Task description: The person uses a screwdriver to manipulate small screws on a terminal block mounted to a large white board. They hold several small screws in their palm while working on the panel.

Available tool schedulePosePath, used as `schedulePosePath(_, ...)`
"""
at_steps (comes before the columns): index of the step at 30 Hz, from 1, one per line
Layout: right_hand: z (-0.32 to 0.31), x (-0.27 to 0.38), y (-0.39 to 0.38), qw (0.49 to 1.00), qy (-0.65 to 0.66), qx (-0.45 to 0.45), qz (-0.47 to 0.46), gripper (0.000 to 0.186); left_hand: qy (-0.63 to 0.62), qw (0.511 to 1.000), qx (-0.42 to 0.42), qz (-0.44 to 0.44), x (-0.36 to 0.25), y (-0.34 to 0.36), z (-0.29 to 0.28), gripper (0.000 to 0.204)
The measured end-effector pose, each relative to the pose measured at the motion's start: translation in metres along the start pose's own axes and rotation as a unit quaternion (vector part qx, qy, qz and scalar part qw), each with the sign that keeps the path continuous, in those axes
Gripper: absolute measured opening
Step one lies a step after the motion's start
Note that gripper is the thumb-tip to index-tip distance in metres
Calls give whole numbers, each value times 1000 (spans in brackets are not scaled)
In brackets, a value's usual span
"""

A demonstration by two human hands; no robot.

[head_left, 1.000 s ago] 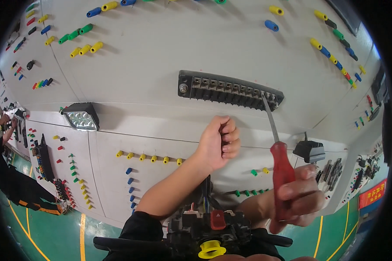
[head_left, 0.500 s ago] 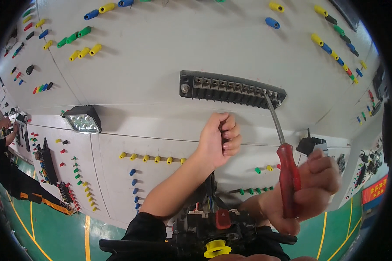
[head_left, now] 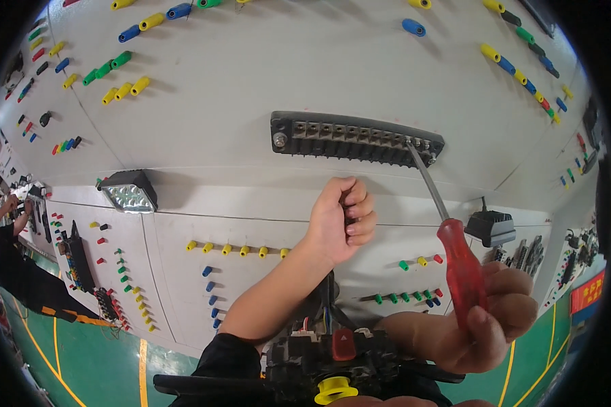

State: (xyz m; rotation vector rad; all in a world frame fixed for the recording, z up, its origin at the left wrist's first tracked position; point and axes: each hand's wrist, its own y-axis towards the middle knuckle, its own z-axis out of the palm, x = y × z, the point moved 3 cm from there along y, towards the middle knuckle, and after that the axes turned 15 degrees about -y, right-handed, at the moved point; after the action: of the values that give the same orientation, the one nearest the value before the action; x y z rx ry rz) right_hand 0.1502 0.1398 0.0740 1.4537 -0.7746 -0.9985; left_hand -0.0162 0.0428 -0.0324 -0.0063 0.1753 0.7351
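A long black terminal block is fixed to the grey-white panel, with a row of screw positions along it. My right hand grips the red handle of a screwdriver, thumb along the handle's lower part. The shaft slants up to the left, and its tip meets a screw near the block's right end. Below the block's middle, my left hand is closed in a loose fist with the fingers curled inward. Whatever it holds, if anything, is hidden.
Colored banana sockets stick out of the panel in rows. A square LED lamp sits left, a black lamp right. Close below my arms is a black switch assembly with a yellow ring. Another person works at far left.
My right hand has shifted slightly right and its fingers have closed more around the screwdriver handle, which has turned a little. The view has moved slightly. My left hand keeps its fist.
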Motion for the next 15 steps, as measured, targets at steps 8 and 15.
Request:
schedulePosePath(8,-4,5,-3,994,95,53,25,23,12,1000,-11,3,3,1,4,35)
schedulePosePath(15,18,-7,-6,991,113,-41,52,19,3,1000,-4,-2,6,4,5,35)
